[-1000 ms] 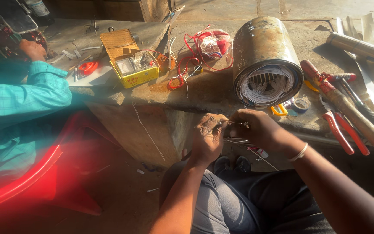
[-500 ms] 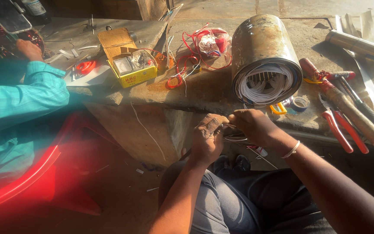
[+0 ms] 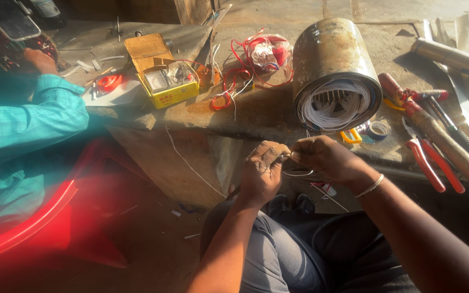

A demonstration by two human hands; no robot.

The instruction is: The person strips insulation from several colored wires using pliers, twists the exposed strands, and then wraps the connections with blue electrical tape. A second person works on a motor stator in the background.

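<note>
My left hand and my right hand meet just below the front edge of a worn workbench, above my lap. Both pinch thin pale wires that loop between the fingers. The wires seem to lead up toward a rusty metal cylinder lying on its side on the bench, its open end packed with white strips and windings. A thin bangle sits on my right wrist.
A yellow open box and tangled red wires lie at the bench's middle. Red-handled pliers, a hammer-like tool and a tape roll lie right. Another person's teal sleeve and a red plastic chair are left.
Both hands have stayed at the bench edge; the fingers have shifted slightly along the wires, the right hand drawing closer to the left. The view has tilted a little.
</note>
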